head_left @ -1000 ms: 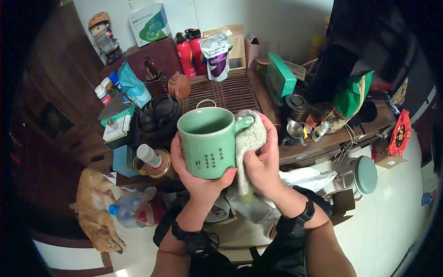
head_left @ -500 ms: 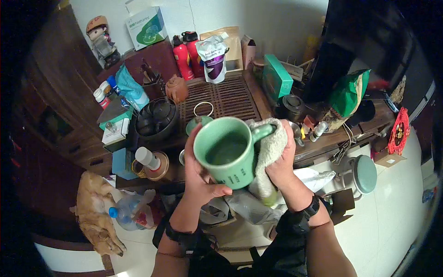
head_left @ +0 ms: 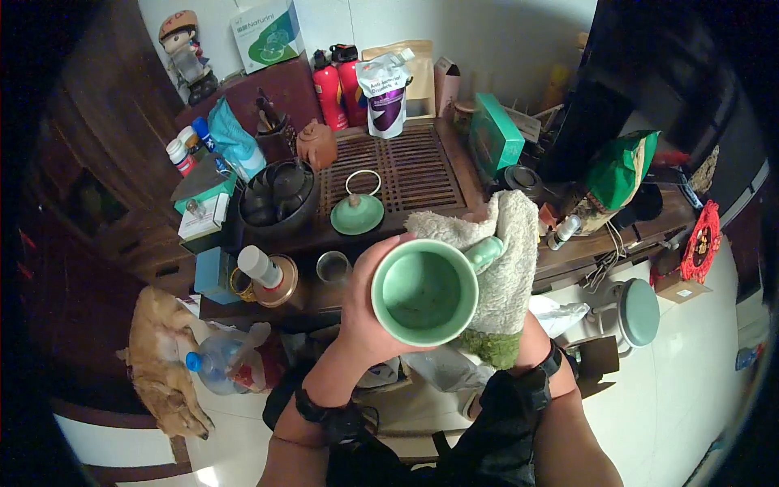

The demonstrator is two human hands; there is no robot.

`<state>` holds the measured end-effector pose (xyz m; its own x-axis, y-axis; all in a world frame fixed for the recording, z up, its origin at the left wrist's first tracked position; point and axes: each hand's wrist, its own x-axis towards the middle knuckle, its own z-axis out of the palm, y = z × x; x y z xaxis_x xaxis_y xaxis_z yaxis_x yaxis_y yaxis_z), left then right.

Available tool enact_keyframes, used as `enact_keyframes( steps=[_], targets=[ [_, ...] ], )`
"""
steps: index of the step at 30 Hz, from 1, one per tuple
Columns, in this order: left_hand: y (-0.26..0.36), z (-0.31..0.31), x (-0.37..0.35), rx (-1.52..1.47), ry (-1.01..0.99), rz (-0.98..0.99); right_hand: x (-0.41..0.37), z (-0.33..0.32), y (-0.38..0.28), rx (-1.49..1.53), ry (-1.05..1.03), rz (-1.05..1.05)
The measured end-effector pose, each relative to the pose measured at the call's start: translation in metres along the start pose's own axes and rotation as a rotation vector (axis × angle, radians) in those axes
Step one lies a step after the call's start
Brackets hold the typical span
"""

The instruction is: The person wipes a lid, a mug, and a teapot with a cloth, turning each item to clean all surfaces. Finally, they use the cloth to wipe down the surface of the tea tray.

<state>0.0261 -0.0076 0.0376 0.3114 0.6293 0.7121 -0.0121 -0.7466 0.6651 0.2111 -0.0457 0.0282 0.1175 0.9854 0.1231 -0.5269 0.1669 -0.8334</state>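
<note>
Green mug (head_left: 426, 304) is held over the front of the tea table, its mouth tipped up toward me so the green inside shows. My left hand (head_left: 363, 312) is closed around the mug's left side. A cream towel with a green end (head_left: 510, 272) lies over my right hand (head_left: 531, 339), hiding most of its fingers, and touches the mug's handle side. Behind the mug, a green lid with a knob (head_left: 357, 215) rests at the front of the slatted tea tray (head_left: 398, 166), beside a pale ring (head_left: 363, 182).
At left are a bowl of dark cups (head_left: 280, 199), a clear glass (head_left: 333, 267) and a white-capped container (head_left: 260, 268). A clay teapot (head_left: 316, 144) stands behind. A green bag (head_left: 625, 170) is at right. A dog (head_left: 166, 357) lies on the floor beside a large plastic bottle (head_left: 215, 369).
The mug has come slightly lower and right, turning its mouth toward me. The towel has spread over my right hand. The lid shows more fully behind.
</note>
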Motion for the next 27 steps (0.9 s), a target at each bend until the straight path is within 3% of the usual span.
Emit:
enact_keyframes(
  steps=[3,7,10,14,16,18,27],
  targets=[
    [-0.008,0.0,-0.004,0.022,-0.016,0.01,-0.03,-0.005,-0.011,-0.127,-0.032,0.129],
    [-0.013,-0.004,0.005,0.16,-0.06,0.267,-0.051,-0.013,-0.014,-0.189,-0.032,0.198],
    [-0.01,0.001,-0.002,-0.071,-0.022,0.053,-0.056,-0.015,-0.017,-0.205,-0.017,0.198],
    [-0.011,-0.005,-0.005,-0.152,-0.021,-0.029,-0.058,-0.016,-0.017,-0.207,0.007,0.191],
    [-0.009,-0.001,-0.019,-0.538,0.046,-0.294,-0.055,-0.015,-0.019,-0.2,0.016,0.178],
    [-0.012,-0.008,-0.016,-0.734,0.072,-0.38,-0.053,-0.016,-0.017,-0.196,0.022,0.168],
    [-0.005,-0.02,0.0,-0.666,0.179,-0.517,-0.051,-0.015,-0.017,-0.151,0.072,0.145]
  ],
)
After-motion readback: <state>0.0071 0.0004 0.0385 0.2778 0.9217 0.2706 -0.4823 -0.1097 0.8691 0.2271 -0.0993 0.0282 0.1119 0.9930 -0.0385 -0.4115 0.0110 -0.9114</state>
